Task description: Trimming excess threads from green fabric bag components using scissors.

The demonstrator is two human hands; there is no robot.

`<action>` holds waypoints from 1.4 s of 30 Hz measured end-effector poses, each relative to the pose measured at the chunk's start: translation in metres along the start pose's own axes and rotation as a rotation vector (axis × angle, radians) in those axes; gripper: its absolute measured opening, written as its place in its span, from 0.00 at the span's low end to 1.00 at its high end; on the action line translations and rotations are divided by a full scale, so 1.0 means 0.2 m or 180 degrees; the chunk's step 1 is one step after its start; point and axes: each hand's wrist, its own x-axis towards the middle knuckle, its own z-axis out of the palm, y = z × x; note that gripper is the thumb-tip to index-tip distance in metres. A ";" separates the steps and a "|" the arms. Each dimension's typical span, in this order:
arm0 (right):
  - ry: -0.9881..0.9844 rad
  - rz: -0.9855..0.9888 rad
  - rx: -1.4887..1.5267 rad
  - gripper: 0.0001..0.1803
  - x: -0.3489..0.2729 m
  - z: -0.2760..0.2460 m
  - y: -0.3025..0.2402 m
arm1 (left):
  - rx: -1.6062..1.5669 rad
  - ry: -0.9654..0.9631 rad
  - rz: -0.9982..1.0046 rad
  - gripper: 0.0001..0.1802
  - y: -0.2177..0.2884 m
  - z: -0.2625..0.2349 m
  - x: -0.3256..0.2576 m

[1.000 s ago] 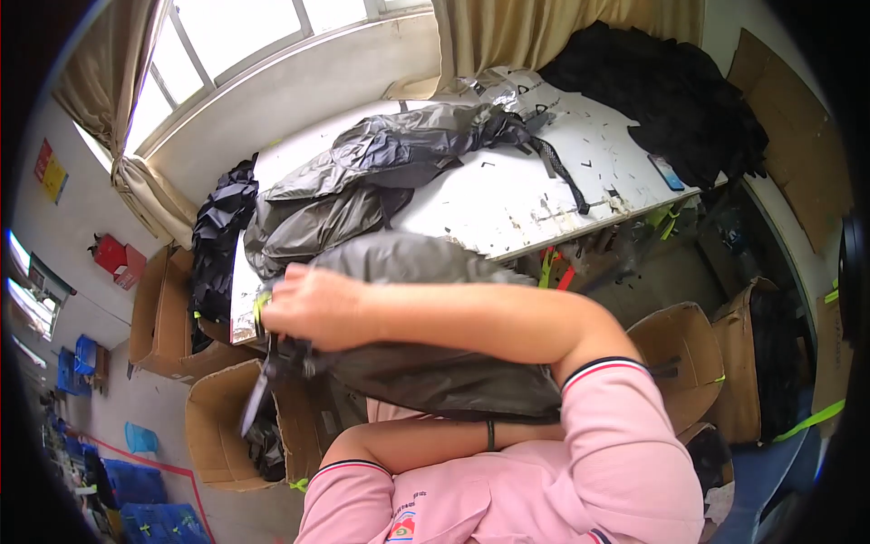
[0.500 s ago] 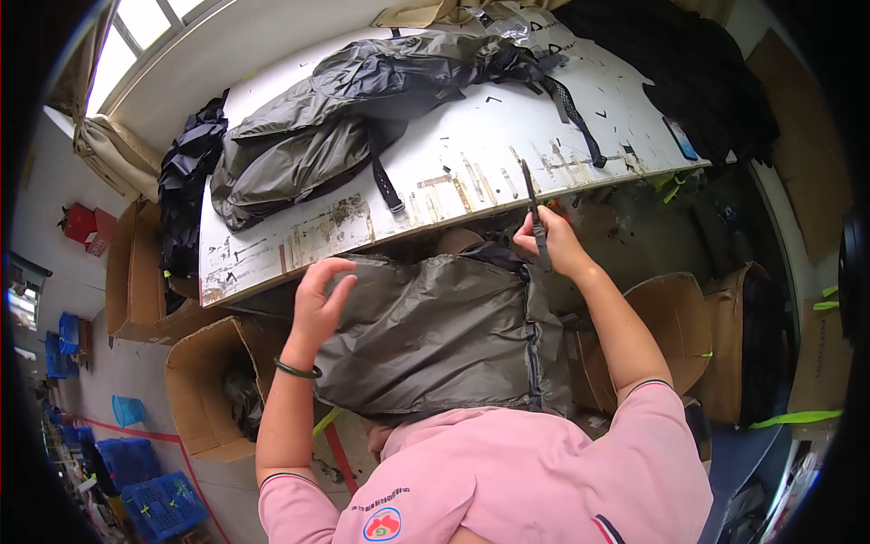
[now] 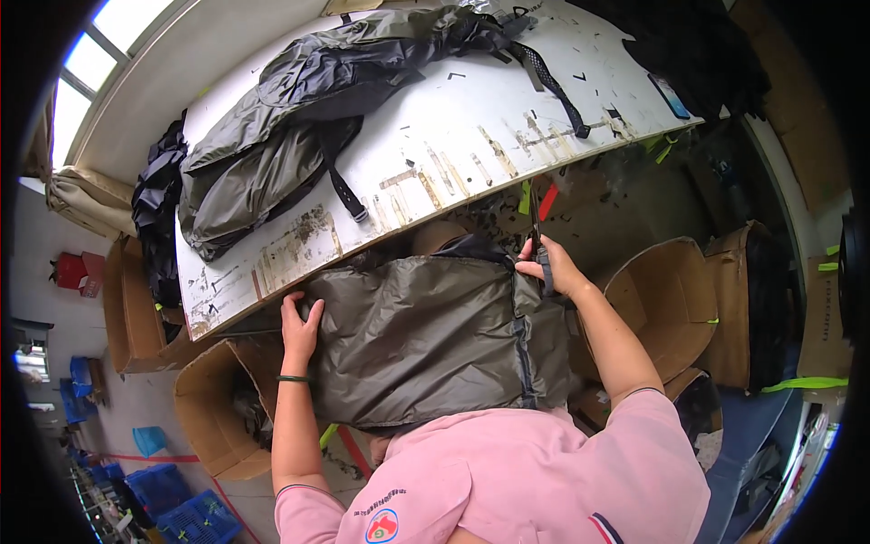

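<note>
Workshop — stained table [image 3: 412, 131] (plus cartons [image 3: 657, 290])

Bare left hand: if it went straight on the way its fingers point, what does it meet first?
Likely the front edge of the white, stained worktable, just ahead of the left hand; depth is unclear, so it might pass underneath.

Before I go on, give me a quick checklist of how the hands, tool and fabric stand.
1. Right hand holding the slim dark tool: ok.
2. Tool pointing away from the pink shirt: ok.
3. Left hand at the left edge of the grey-brown fabric: ok.
4. Left fingers gripping firmly: cannot tell.
5. Fabric smooth: not ok, it is creased.
6. Grey bundle on the white table apart from the fabric: ok.
</note>
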 end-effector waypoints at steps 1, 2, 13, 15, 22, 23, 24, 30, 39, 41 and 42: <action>0.0021 -0.0076 0.0081 0.16 0.01 0.00 -0.01 | -0.0110 -0.0040 -0.0076 0.26 -0.03 0.01 0.00; 0.0015 -0.0071 0.0087 0.16 0.01 -0.01 -0.02 | -0.0102 -0.0044 -0.0081 0.26 -0.06 0.00 -0.01; -0.0339 -0.0442 -0.0511 0.16 0.03 -0.14 -0.40 | -0.2764 -0.0721 -0.1747 0.26 -0.07 -0.62 -0.22; -0.0509 -0.0194 -0.0397 0.16 0.07 -0.11 -0.39 | -0.2813 -0.0841 -0.1886 0.26 -0.08 -0.66 -0.27; -0.0461 -0.0278 -0.1654 0.20 0.12 -0.07 -0.30 | -0.2741 -0.1548 -0.1447 0.22 0.01 -0.65 -0.17; -0.0476 -0.0250 -0.1751 0.20 0.13 -0.06 -0.32 | -0.2683 -0.1497 -0.1374 0.23 0.00 -0.65 -0.13; -0.0529 -0.0295 -0.1767 0.20 0.14 -0.04 -0.35 | -0.2632 -0.1469 -0.1291 0.23 -0.02 -0.63 -0.10; -0.0594 -0.0207 -0.2523 0.18 0.18 0.01 -0.50 | -0.0527 -0.0974 0.0299 0.23 0.09 -0.51 0.13; -0.1221 -0.1984 -0.2915 0.31 0.21 0.53 -0.86 | -0.0979 -0.2441 0.0471 0.20 0.23 -0.32 0.25; -0.1435 -0.2114 -0.3067 0.33 0.25 0.61 -0.86 | -0.1283 -0.2434 0.0283 0.19 0.17 -0.32 0.20; -0.1542 -0.2119 -0.3155 0.34 0.27 0.64 -0.86 | -0.1577 -0.2427 0.0099 0.17 0.14 -0.31 0.17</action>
